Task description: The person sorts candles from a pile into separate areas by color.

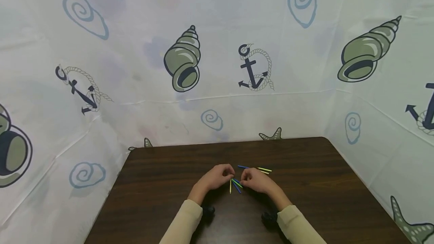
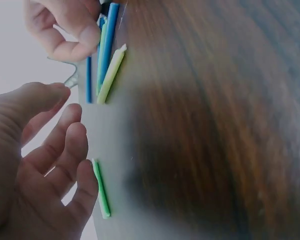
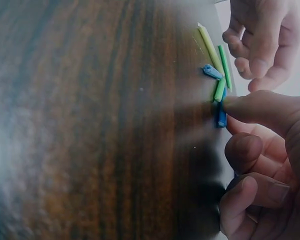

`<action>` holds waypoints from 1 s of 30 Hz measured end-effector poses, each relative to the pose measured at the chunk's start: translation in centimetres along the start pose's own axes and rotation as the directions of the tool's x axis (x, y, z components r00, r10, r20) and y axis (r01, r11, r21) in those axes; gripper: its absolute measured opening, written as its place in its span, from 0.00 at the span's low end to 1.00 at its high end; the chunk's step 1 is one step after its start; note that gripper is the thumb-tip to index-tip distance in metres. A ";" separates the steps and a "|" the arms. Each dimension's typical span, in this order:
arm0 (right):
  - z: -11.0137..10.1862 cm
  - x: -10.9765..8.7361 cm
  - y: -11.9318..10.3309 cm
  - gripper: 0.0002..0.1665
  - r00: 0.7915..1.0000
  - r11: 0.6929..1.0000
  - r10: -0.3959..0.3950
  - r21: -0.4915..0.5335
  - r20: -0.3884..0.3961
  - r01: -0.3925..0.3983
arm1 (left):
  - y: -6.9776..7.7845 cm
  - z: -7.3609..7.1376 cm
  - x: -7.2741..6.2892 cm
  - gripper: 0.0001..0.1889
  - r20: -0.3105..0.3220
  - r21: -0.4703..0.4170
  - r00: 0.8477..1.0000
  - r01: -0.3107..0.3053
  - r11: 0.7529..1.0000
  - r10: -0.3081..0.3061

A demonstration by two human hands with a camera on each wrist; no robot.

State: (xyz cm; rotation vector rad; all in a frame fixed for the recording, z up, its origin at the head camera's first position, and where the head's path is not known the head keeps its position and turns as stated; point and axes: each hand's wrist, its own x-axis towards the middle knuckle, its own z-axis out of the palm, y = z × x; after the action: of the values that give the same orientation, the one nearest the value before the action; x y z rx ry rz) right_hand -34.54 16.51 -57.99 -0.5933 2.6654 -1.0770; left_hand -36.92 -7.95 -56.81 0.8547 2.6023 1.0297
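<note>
A fan of thin coloured sticks, like small candles, lies on the table between the two hands: a yellow stick (image 1: 230, 187), a blue stick (image 1: 237, 188) and a green stick (image 1: 238, 184) among them. My right hand (image 1: 256, 180) is at the right side of the fan; its thumb and curled finger pinch a blue stick (image 3: 222, 117). At the fan's left, my left hand (image 1: 218, 176) is loosely bent with nothing between thumb and fingers. Beside its little finger in the left wrist view lies another green stick (image 2: 102, 192).
Behind the right hand lie a further blue stick (image 1: 242, 166) and yellow sticks (image 1: 265, 169), partly hidden by it. The dark wooden table (image 1: 162, 183) meets a white cloth (image 1: 223, 14) printed with shells and anchors along its back and sides.
</note>
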 end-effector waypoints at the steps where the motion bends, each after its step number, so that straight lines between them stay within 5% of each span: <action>1: 0.0 0.0 0.0 0.05 1.000 1.000 -0.003 0.001 0.000 0.003 | 0.1 0.0 0.0 0.07 0.011 -0.005 1.000 -0.001 1.000 0.001; 8: 0.0 -0.1 0.2 0.04 1.000 1.000 0.000 0.011 -0.002 0.000 | 0.5 0.5 -0.1 0.06 0.066 -0.007 0.998 0.008 1.000 -0.008; 30: -1.5 -0.3 1.0 0.04 1.000 0.999 0.023 0.029 -0.003 -0.023 | 0.2 1.2 0.6 0.05 0.039 -0.009 0.998 0.043 0.999 -0.042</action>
State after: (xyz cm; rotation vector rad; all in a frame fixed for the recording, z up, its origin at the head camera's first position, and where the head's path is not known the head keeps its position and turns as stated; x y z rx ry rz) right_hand -35.08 18.25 -57.61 -0.5548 2.6481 -1.1089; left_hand -36.82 -6.80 -57.50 0.8054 2.5694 1.0039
